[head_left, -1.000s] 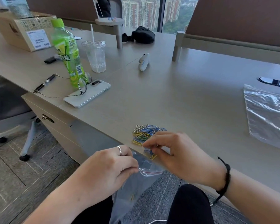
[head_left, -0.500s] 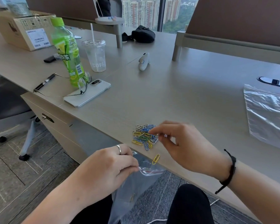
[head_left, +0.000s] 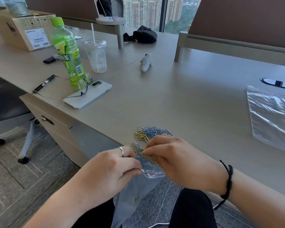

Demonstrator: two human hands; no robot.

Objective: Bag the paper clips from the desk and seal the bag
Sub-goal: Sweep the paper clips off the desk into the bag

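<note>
A heap of coloured paper clips, blue, yellow, green and silver, lies near the front edge of the desk. My left hand pinches the rim of a clear zip bag that hangs open below the desk edge; a few clips lie at its bottom. My right hand is at the bag's mouth, fingers closed on a few yellow and green clips at the desk edge. A ring is on my left hand and a black cord on my right wrist.
A second clear zip bag lies flat at the right. To the left stand a green bottle, a plastic cup, a phone with glasses and a pen. A cardboard box sits at the far left.
My right hand has come back from the heap to the bag's mouth, dragging a few clips to the desk edge. My left hand has kept the bag held open in about the same place.
</note>
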